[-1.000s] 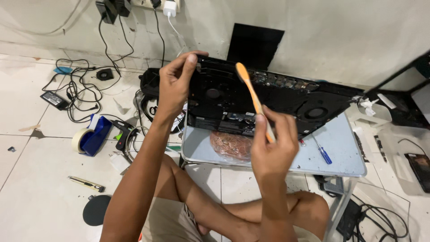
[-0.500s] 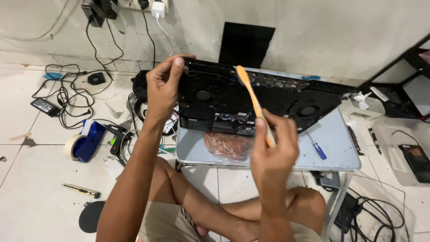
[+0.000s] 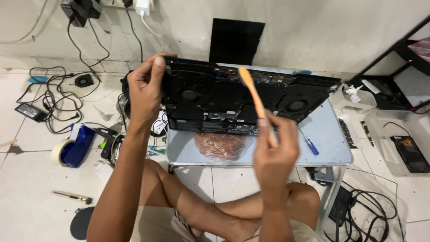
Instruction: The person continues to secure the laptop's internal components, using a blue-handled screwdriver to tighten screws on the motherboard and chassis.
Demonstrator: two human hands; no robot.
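Gingerly, my left hand [image 3: 145,87] grips the stiff, fragile opened laptop [image 3: 242,101] by its edge above the desk [image 3: 327,143]; my right hand [image 3: 274,154] pinches a light orange pry tool [image 3: 255,101].

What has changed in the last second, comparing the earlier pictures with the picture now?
Little changed. The left hand still holds up the opened black laptop by its left edge, slightly more upright than before. The right hand keeps its grip on the orange tool, tip over the laptop's inside. The small table, screwdriver and floor clutter stayed put.
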